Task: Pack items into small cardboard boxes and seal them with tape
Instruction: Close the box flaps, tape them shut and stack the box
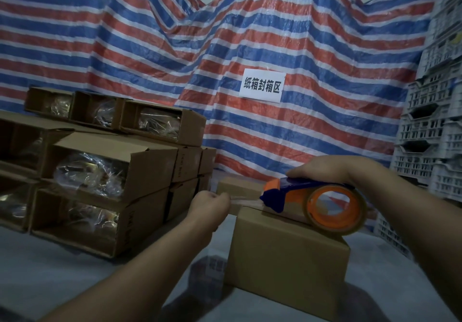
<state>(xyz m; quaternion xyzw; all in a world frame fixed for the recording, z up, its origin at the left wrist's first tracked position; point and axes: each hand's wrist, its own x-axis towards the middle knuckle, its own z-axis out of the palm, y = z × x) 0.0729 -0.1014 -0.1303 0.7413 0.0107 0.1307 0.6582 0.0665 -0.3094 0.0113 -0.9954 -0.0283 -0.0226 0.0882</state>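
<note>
Pale grey sheeting covers the work surface (62,279), where a closed small cardboard box (287,264) stands nearest the camera. On its top the right hand (332,170) curls over an orange and blue tape dispenser (312,201), pressing it down so the roll can run along the seam. The left hand (208,203) pinches the free end of clear tape (243,200) at the box's left edge, probably to keep it taut. Beyond, to the left, open boxes (100,176) holding plastic-wrapped items wait stacked. Farthest back hangs a striped tarpaulin (225,34) with a paper sign (262,85).
</note>
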